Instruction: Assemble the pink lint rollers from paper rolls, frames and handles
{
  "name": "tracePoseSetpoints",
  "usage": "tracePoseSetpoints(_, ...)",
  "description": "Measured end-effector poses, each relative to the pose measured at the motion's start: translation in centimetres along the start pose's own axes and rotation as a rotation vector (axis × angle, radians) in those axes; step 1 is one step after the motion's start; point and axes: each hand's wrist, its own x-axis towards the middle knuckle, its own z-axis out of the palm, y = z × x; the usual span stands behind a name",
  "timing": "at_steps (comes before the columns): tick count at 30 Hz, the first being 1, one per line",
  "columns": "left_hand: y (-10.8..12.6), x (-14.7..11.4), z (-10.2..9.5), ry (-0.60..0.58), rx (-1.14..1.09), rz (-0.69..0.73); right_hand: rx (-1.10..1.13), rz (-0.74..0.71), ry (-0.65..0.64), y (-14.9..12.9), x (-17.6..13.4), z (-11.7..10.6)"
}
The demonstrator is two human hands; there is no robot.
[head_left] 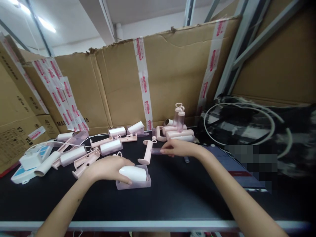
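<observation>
My left hand [112, 169] is closed around the left end of a white roll [134, 173], which sits in a translucent pale pink tray [133, 186] on the black table. The thumb lies along the front of the roll. Further right and back, my right hand [174, 148] pinches a small clear plastic piece [156, 151] between thumb and fingers. That piece points left toward a pale pink handle part [147, 153] with a heart-shaped loop; whether they touch I cannot tell.
White rolls [111, 146] in translucent trays and pink parts [86, 161] lie at the left, near a white and blue box [31, 163]. Pink cylinders [180, 133] and clear tubes with heart loops [181, 120] are behind. Cardboard [168, 72] walls the back; a black bag [237, 125] lies right.
</observation>
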Motion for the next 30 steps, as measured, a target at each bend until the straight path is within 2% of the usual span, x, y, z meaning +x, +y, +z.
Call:
tracePoseSetpoints(2, -0.1, 0.8, 0.5, 0.098, -0.046, 0.046, -0.043, -0.012, -0.005, 1.2, 0.3, 0.3)
tracePoseSetpoints(4, 0.0, 1.3, 0.7, 0.228, -0.092, 0.086, -0.081, -0.021, 0.046, 1.8, 0.3, 0.2)
tracePoseSetpoints(6, 0.0, 1.5, 0.6, 0.371, -0.160, 0.112, -0.119, -0.072, 0.202, 1.2, 0.0, -0.2)
tracePoseSetpoints(8, -0.2, 1.3, 0.2, 0.503, -0.305, 0.124, -0.144, -0.194, 0.386, -0.7, -0.3, -0.4)
tracePoseSetpoints(9, -0.5, 1.2, 0.0, 0.556, -0.421, 0.129, -0.144, -0.270, 0.434, -2.0, -0.4, -0.4)
tracePoseSetpoints(10, -0.8, 1.1, -0.1, 0.598, -0.555, 0.139, -0.137, -0.350, 0.430, -3.5, -0.4, -0.2)
tracePoseSetpoints(11, -1.2, 1.1, -0.1, 0.630, -0.689, 0.148, -0.130, -0.419, 0.367, -5.1, -0.3, 0.1)
tracePoseSetpoints(13, -2.2, 1.5, 0.2, 0.679, -0.894, 0.136, -0.161, -0.540, 0.168, -7.8, 0.4, 1.1)
tracePoseSetpoints(15, -3.1, 2.4, 1.1, 0.699, -0.945, 0.067, -0.254, -0.573, 0.010, -9.7, 1.4, 2.3)
tracePoseSetpoints(17, -3.8, 3.4, 2.2, 0.675, -0.899, -0.003, -0.338, -0.547, -0.076, -10.4, 2.3, 3.3)
tracePoseSetpoints(21, -4.2, 4.5, 3.2, 0.631, -0.854, -0.015, -0.357, -0.499, -0.112, -9.5, 2.5, 3.9)
tracePoseSetpoints(26, -4.3, 4.3, 3.0, 0.686, -0.879, -0.065, -0.194, -0.421, -0.088, -8.1, 1.3, 3.6)
tracePoseSetpoints(30, -5.6, 5.0, 3.9, 0.679, -0.816, -0.074, -0.135, -0.409, -0.067, -7.9, 0.6, 3.5)
